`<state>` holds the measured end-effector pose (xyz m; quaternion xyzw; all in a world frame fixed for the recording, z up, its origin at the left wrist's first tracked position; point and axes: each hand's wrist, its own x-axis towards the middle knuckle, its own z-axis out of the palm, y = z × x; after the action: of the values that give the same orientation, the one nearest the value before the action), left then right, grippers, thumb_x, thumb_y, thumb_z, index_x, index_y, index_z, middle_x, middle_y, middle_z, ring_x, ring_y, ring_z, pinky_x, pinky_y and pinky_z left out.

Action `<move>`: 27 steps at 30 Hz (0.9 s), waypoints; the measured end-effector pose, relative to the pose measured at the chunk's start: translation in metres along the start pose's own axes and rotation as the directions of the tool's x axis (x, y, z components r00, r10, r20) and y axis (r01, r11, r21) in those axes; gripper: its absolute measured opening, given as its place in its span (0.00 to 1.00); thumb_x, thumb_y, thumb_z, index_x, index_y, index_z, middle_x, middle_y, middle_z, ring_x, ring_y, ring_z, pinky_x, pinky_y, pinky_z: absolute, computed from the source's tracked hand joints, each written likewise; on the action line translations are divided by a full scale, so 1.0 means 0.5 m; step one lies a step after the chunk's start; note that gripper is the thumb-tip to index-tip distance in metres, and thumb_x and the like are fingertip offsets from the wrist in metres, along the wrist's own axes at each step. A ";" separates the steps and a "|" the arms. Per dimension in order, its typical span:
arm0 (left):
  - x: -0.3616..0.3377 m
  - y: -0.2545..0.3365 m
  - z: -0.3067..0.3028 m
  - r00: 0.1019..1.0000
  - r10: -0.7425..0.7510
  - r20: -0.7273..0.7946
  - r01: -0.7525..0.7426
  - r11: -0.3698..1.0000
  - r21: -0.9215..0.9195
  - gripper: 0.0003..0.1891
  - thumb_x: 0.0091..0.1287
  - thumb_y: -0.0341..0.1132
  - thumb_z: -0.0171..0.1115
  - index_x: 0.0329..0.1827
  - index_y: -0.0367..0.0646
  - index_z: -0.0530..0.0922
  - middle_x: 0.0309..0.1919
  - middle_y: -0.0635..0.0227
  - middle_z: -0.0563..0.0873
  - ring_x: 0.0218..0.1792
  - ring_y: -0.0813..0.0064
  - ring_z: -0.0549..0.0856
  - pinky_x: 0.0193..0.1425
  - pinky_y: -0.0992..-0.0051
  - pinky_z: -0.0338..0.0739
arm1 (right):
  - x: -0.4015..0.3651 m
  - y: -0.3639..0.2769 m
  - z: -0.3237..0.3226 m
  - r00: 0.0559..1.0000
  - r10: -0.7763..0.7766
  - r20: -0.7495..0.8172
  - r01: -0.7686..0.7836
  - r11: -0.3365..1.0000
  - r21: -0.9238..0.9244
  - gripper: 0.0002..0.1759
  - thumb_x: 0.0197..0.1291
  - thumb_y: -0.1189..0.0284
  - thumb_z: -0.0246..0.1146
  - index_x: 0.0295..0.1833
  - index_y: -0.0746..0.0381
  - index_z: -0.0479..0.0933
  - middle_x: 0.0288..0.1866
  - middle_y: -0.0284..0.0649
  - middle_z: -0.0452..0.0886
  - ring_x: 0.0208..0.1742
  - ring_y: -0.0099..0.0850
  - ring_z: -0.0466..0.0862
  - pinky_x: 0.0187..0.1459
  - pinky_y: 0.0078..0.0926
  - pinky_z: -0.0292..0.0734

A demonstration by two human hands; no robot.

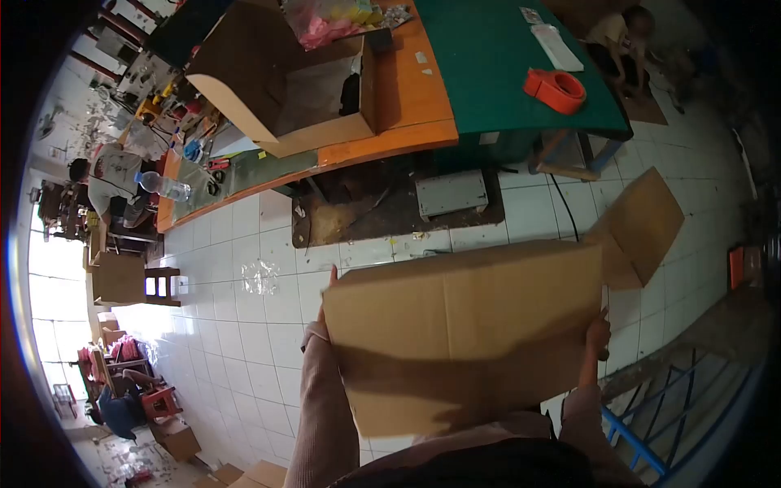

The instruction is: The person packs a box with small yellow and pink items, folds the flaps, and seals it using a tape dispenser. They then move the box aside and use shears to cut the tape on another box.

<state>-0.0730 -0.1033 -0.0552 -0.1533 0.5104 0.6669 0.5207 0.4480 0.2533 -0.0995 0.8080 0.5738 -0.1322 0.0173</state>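
Observation:
A large brown cardboard box (464,325) is held in front of my body, above the tiled floor. On its left edge is my left hand (330,285), with a finger pointing up past the corner and the rest mostly hidden by the box. My right hand (599,335) is at the right edge, its fingers curled against the cardboard. Beyond the box's upper right corner, a folded cardboard piece (643,228) stands on the floor.
An orange and green table (504,106) bears an open carton (325,98), a red tape dispenser (556,91) and a plastic bottle (164,186). Below is a grey metal box (451,195). Blue railing (639,443) lies lower right. Two people are farther off.

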 end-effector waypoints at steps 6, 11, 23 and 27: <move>0.078 0.050 -0.101 0.804 0.593 0.029 -0.418 0.530 0.738 0.38 0.57 0.63 0.55 0.51 0.31 0.74 0.44 0.54 0.83 0.47 0.59 0.81 0.51 0.67 0.74 | -0.213 -0.188 -0.114 0.982 -0.164 -0.096 0.170 0.984 0.048 0.40 0.65 0.43 0.33 0.36 0.67 0.77 0.33 0.53 0.81 0.35 0.52 0.81 0.36 0.47 0.73; -0.021 0.072 -0.014 0.707 0.680 -0.196 -0.042 0.316 0.948 0.33 0.52 0.60 0.62 0.46 0.36 0.77 0.32 0.49 0.84 0.38 0.53 0.84 0.41 0.63 0.77 | -0.223 -0.174 -0.055 0.991 -0.118 -0.065 0.125 0.986 0.112 0.41 0.64 0.41 0.32 0.37 0.67 0.77 0.33 0.54 0.81 0.36 0.53 0.80 0.36 0.48 0.72; -0.148 -0.060 -0.114 0.799 0.587 -0.132 -0.177 0.438 0.881 0.33 0.56 0.50 0.64 0.58 0.36 0.69 0.39 0.48 0.83 0.42 0.55 0.83 0.44 0.64 0.76 | -0.237 -0.133 -0.064 0.972 -0.225 -0.070 0.232 0.966 0.116 0.44 0.56 0.33 0.39 0.45 0.67 0.72 0.35 0.58 0.80 0.40 0.55 0.80 0.37 0.48 0.74; -0.171 -0.101 -0.110 0.766 0.613 -0.195 -0.135 0.449 0.883 0.31 0.54 0.48 0.65 0.56 0.37 0.71 0.35 0.50 0.85 0.38 0.58 0.85 0.42 0.67 0.77 | -0.230 -0.125 -0.049 0.983 -0.167 -0.077 0.174 0.980 0.097 0.42 0.56 0.34 0.40 0.45 0.64 0.74 0.32 0.56 0.80 0.38 0.55 0.80 0.37 0.49 0.74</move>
<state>-0.0128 -0.1986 -0.0424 0.0694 0.8965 0.3822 0.2130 0.3591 0.1730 -0.0412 0.7596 0.6338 -0.1348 -0.0554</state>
